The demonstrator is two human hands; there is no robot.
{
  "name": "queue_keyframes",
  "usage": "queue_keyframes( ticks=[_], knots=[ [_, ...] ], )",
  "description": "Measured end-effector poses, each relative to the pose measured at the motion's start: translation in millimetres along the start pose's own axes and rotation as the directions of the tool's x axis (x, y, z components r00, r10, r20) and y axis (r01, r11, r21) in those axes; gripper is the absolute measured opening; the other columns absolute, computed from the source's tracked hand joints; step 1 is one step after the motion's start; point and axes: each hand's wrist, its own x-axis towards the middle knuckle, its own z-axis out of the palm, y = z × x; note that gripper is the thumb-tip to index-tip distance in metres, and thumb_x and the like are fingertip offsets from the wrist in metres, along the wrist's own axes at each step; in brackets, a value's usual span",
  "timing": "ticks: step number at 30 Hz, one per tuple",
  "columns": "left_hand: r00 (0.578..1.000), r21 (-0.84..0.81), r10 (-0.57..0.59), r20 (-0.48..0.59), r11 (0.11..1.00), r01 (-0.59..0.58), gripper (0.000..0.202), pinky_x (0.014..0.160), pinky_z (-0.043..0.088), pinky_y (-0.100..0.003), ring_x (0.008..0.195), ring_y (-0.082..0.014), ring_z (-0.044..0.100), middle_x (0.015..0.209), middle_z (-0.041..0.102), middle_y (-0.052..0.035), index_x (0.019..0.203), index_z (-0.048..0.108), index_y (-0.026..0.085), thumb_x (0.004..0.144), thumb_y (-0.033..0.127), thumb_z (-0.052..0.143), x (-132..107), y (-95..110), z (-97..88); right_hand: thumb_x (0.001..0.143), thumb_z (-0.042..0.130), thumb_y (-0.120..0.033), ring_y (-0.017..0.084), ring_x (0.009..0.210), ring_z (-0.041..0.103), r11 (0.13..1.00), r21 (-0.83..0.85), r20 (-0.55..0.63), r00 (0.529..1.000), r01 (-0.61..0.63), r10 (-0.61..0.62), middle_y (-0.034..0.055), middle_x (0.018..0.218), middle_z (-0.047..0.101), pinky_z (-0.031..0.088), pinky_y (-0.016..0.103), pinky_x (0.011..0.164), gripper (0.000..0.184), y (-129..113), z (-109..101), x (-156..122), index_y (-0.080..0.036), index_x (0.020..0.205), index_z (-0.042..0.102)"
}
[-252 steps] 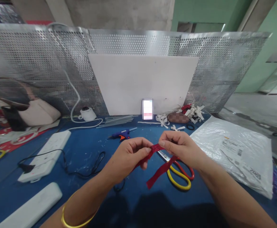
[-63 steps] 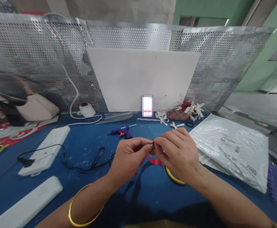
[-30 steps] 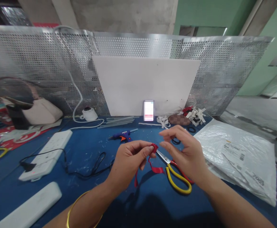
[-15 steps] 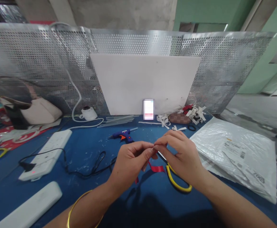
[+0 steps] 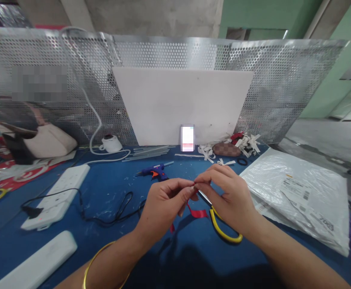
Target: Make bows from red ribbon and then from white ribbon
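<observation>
A red ribbon (image 5: 198,213) is pinched between my two hands, its loose ends hanging below the fingers. My left hand (image 5: 167,204) holds it with thumb and forefinger pressed together. Meeting it tip to tip, my right hand (image 5: 228,196) pinches the ribbon too; the part between the fingertips is mostly hidden. Yellow-handled scissors (image 5: 225,233) lie on the table under my right hand, which covers part of them. A blue glue gun (image 5: 155,171) with an orange trigger rests just beyond my left hand.
White power strips (image 5: 59,192) lie at left, one with a black plug and cord. Clear glue sticks (image 5: 149,151), a lit phone (image 5: 187,138), white ribbon bows (image 5: 207,151) and a brown checked pouch (image 5: 226,149) line the back. A plastic-wrapped package (image 5: 301,196) sits at right.
Both hands keep the same pinch on the ribbon, almost still. The whole view has shifted very slightly.
</observation>
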Motion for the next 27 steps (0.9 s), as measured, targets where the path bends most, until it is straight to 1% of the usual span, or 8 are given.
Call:
queue_keyframes(
  ticks=[7, 12, 14, 17, 19, 22, 24, 27],
  knots=[
    [0.999, 0.004, -0.016, -0.028, 1.0, 0.016, 0.016, 0.039, 0.033, -0.016, 0.041, -0.0045, 0.041, 0.063, 0.065, -0.0026, 0.082, 0.07, 0.013, 0.077, 0.026, 0.063, 2, -3, -0.3, 0.087, 0.055, -0.017, 0.013, 0.071, 0.057, 0.983, -0.146, -0.001, 0.994, 0.112, -0.113, 0.001, 0.075, 0.062, 0.039, 0.031, 0.075, 0.009, 0, 0, -1, -0.018, 0.082, 0.062],
    [0.999, -0.028, -0.019, -0.039, 0.999, 0.018, 0.015, 0.039, 0.032, -0.016, 0.041, -0.0039, 0.04, 0.061, 0.064, -0.0015, 0.079, 0.069, 0.013, 0.076, 0.026, 0.064, 3, -7, -1.1, 0.087, 0.049, -0.012, 0.014, 0.069, 0.056, 0.917, -0.312, 0.008, 0.966, 0.248, -0.259, 0.0028, 0.07, 0.061, 0.039, 0.032, 0.075, 0.015, -3, 4, -1, -0.017, 0.08, 0.061],
    [0.999, -0.038, -0.024, -0.027, 0.999, 0.023, 0.015, 0.039, 0.032, -0.016, 0.041, -0.004, 0.04, 0.061, 0.063, -0.0013, 0.078, 0.069, 0.013, 0.077, 0.027, 0.064, 3, -7, -1.4, 0.088, 0.047, -0.012, 0.014, 0.068, 0.055, 0.899, -0.347, 0.004, 0.959, 0.268, -0.284, 0.003, 0.069, 0.06, 0.038, 0.033, 0.076, 0.017, -4, 6, -1, -0.017, 0.078, 0.06],
    [0.999, -0.057, -0.039, -0.01, 0.998, 0.039, 0.016, 0.039, 0.032, -0.017, 0.04, -0.0042, 0.041, 0.061, 0.064, -0.0014, 0.08, 0.069, 0.013, 0.076, 0.028, 0.065, 3, -5, -1.9, 0.087, 0.048, -0.012, 0.014, 0.067, 0.055, 0.952, -0.249, -0.007, 0.982, 0.179, -0.186, 0.0018, 0.068, 0.06, 0.039, 0.031, 0.074, 0.016, -3, 7, -1, -0.018, 0.076, 0.059],
    [0.998, -0.07, -0.058, 0.001, 0.996, 0.058, 0.017, 0.038, 0.031, -0.017, 0.04, -0.0041, 0.041, 0.062, 0.065, -0.0021, 0.082, 0.07, 0.013, 0.076, 0.029, 0.065, 3, -4, -2.2, 0.085, 0.05, -0.012, 0.013, 0.068, 0.055, 0.994, -0.099, -0.02, 0.999, 0.036, -0.038, 0.0003, 0.07, 0.059, 0.04, 0.028, 0.069, 0.014, -1, 5, 0, -0.018, 0.075, 0.058],
    [0.997, -0.096, -0.076, 0.012, 0.992, 0.077, 0.02, 0.038, 0.029, -0.017, 0.039, -0.0036, 0.04, 0.065, 0.067, -0.0042, 0.084, 0.07, 0.012, 0.076, 0.03, 0.065, 4, -4, -2.4, 0.086, 0.051, -0.015, 0.012, 0.067, 0.055, 0.982, 0.103, -0.027, 0.987, -0.156, 0.16, -0.0008, 0.072, 0.06, 0.041, 0.024, 0.062, 0.013, 2, -1, 2, -0.019, 0.076, 0.058],
    [0.997, -0.107, -0.08, 0.013, 0.991, 0.081, 0.021, 0.037, 0.029, -0.017, 0.038, -0.0035, 0.04, 0.066, 0.067, -0.005, 0.084, 0.07, 0.012, 0.076, 0.031, 0.065, 4, -5, -2.7, 0.088, 0.05, -0.019, 0.011, 0.066, 0.055, 0.97, 0.159, -0.01, 0.982, -0.185, 0.189, -0.0008, 0.071, 0.06, 0.041, 0.023, 0.06, 0.014, 3, -5, 4, -0.018, 0.077, 0.059],
    [0.997, -0.104, -0.079, 0.001, 0.991, 0.079, 0.021, 0.037, 0.029, -0.017, 0.038, -0.0039, 0.04, 0.064, 0.066, -0.0041, 0.083, 0.07, 0.013, 0.075, 0.032, 0.066, 4, -5, -2.9, 0.087, 0.054, -0.02, 0.012, 0.069, 0.056, 0.989, 0.11, 0.015, 0.995, -0.1, 0.099, -0.0007, 0.072, 0.061, 0.042, 0.025, 0.065, 0.013, 2, -6, 4, -0.019, 0.078, 0.062]
  ],
)
